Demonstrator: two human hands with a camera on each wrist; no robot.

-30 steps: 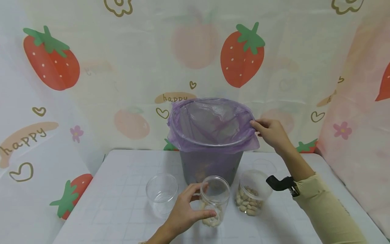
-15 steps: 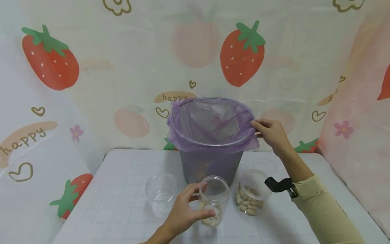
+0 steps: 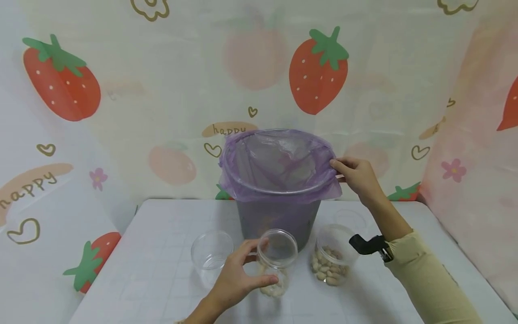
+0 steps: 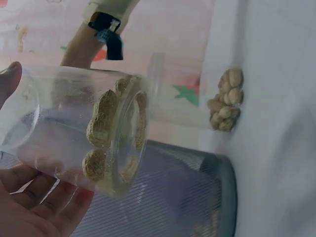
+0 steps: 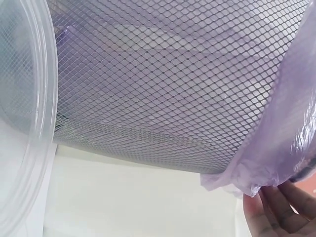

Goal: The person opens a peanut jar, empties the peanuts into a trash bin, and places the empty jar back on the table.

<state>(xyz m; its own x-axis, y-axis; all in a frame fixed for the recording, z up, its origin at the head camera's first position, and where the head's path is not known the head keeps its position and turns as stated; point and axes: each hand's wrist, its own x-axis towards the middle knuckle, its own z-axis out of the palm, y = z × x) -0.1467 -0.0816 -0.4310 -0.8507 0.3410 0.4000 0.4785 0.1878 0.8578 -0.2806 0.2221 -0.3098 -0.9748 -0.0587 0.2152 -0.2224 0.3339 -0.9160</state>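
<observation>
A grey mesh bin (image 3: 279, 220) lined with a purple bag (image 3: 279, 164) stands at the back of the white table (image 3: 162, 274). My right hand (image 3: 356, 174) pinches the bag's edge at the bin's right rim; the purple bag (image 5: 276, 148) and my fingertips (image 5: 276, 212) show in the right wrist view. My left hand (image 3: 238, 276) grips a clear jar (image 3: 275, 265) holding a few peanuts, in front of the bin. In the left wrist view the jar (image 4: 84, 133) lies tilted in my fingers (image 4: 34, 207), peanuts (image 4: 101, 128) at its bottom.
An empty clear jar (image 3: 211, 256) stands left of the held one. Another clear jar with peanuts (image 3: 329, 261) stands to the right, near my right forearm. A strawberry-print curtain (image 3: 121, 90) closes off the back and sides.
My left hand has lifted and tilted the jar slightly, shifting it a little to the left. My right hand stays on the bag's edge.
</observation>
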